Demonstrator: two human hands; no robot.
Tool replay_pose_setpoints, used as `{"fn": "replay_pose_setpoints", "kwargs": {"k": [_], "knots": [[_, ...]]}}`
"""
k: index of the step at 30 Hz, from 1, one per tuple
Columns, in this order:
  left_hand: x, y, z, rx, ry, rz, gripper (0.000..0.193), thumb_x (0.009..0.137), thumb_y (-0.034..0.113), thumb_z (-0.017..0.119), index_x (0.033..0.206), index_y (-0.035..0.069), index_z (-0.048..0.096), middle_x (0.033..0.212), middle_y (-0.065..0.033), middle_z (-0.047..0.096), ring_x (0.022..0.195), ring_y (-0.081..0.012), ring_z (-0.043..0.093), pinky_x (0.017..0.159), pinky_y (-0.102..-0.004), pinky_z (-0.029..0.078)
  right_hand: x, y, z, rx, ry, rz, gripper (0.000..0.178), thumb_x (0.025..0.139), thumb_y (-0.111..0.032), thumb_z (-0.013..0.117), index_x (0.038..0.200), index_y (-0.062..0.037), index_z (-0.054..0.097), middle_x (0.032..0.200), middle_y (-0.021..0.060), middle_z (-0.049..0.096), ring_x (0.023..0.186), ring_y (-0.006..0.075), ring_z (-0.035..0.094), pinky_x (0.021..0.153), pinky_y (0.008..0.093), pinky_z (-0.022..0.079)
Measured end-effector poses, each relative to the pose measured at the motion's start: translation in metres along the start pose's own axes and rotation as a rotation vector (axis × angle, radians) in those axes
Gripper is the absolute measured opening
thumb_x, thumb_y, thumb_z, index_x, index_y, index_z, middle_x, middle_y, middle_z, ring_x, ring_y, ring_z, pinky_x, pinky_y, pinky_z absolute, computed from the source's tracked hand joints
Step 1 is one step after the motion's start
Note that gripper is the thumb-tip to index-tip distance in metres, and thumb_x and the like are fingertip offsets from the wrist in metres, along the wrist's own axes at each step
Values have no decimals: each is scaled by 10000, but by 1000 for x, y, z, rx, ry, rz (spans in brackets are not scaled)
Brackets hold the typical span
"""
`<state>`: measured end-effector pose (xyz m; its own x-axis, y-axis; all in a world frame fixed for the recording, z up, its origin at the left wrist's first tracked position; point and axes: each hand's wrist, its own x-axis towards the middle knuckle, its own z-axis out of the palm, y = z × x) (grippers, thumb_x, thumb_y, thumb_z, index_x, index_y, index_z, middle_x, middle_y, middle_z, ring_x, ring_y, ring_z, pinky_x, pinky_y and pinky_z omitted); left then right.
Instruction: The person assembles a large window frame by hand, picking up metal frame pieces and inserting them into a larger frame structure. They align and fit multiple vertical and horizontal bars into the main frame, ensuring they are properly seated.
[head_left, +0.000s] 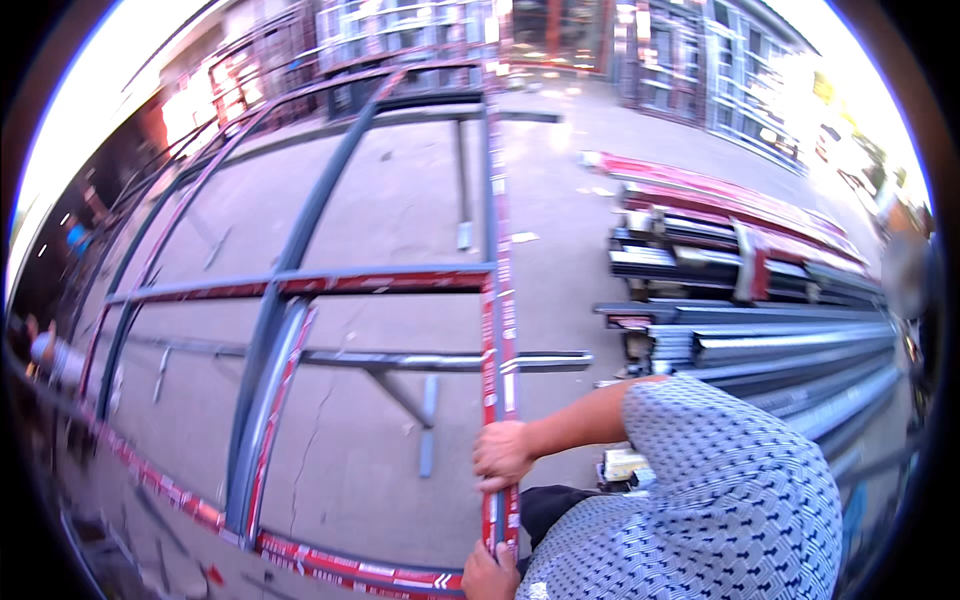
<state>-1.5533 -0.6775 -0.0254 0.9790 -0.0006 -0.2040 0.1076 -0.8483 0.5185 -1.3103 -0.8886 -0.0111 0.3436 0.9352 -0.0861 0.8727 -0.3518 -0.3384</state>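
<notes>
A large metal frame of dark grey profiles point(313, 210), partly covered in red and white protective film, stretches across the left half of the view. Its right side bar point(489, 350) runs toward me. My right hand point(503, 455) is closed round this bar, fingers over its inner edge. Lower down, near the frame's close corner, my left hand point(490, 575) is wrapped round the same bar, partly cut off by the lower edge. A shorter loose-looking profile with red film point(278, 400) lies along the middle bar.
Metal trestles point(455, 361) carry the frame above a concrete floor. To the right lie stacked profiles point(780, 345), some wrapped in red film. Upright frames point(665, 75) stand at the back. Another person point(65, 358) is at the far left edge.
</notes>
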Motion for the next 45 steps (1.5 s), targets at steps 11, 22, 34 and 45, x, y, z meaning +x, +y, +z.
{"fn": "replay_pose_setpoints", "kwargs": {"k": [11,22,34,45], "knots": [[34,-25,34,-138,134,507,293,1103,255,581,1146,-16,683,966,-227,717,857,-386,691,765,-498,535,-3,-83,79,-30,480,252,475,1005,-383,593,661,-94,746,724,93,728,839,312,699,978,461,492],[7,-44,14,309,29,440,447,1102,317,595,1333,-57,679,1087,-290,757,969,-512,723,859,-597,578,9,-90,88,-89,505,385,330,896,-280,610,689,-112,805,759,46,769,860,260,705,1044,436,485],[-72,-99,-31,-59,321,601,448,1001,222,711,1349,-57,669,1337,-263,668,1264,-433,643,1102,-510,519,-2,-87,75,-121,303,409,341,937,-295,593,684,-112,731,828,79,775,926,269,728,1044,464,501],[-117,-198,-88,-181,350,177,296,1042,191,678,1260,-3,724,1220,-206,738,1158,-400,697,1001,-474,570,8,-99,59,-158,315,374,334,952,-276,576,698,-104,709,778,71,733,864,271,702,988,461,499]]}}
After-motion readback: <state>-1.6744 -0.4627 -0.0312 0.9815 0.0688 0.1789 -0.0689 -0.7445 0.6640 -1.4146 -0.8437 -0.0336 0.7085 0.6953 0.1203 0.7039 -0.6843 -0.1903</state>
